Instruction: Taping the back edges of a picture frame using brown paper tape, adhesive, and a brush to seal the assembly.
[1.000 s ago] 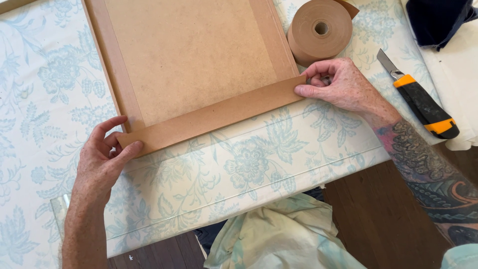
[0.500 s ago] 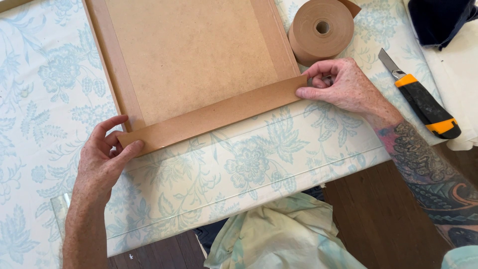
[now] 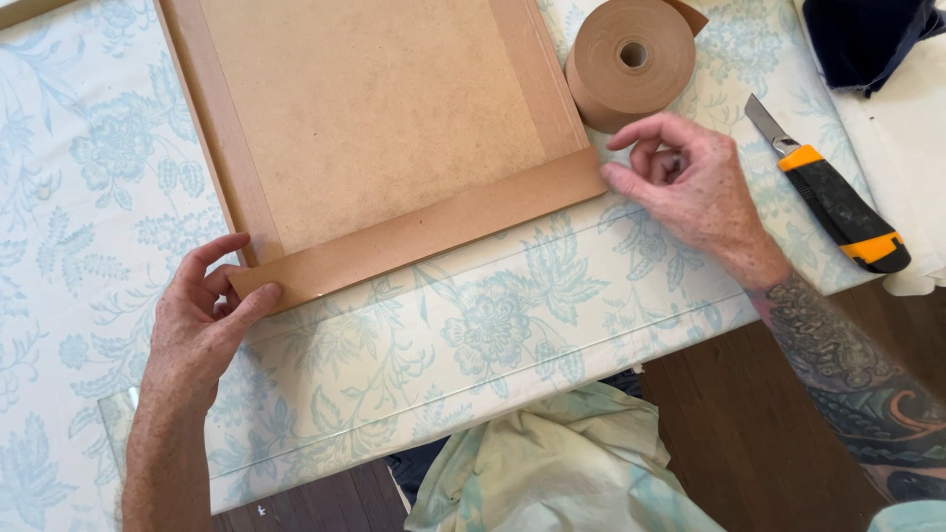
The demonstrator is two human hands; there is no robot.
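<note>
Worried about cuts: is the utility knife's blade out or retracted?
Out. The utility knife lies on the floral cloth with its bare grey blade extending beyond the orange-and-black handle.

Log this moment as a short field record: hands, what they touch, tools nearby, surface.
left hand: pinches the left end of the brown paper tape strip
right hand: fingertips at the strip's right end
strip: lies along the near edge of the board
tape roll: beyond the right hand
utility knife: right of that hand, blade out
surface: floral cloth
</note>
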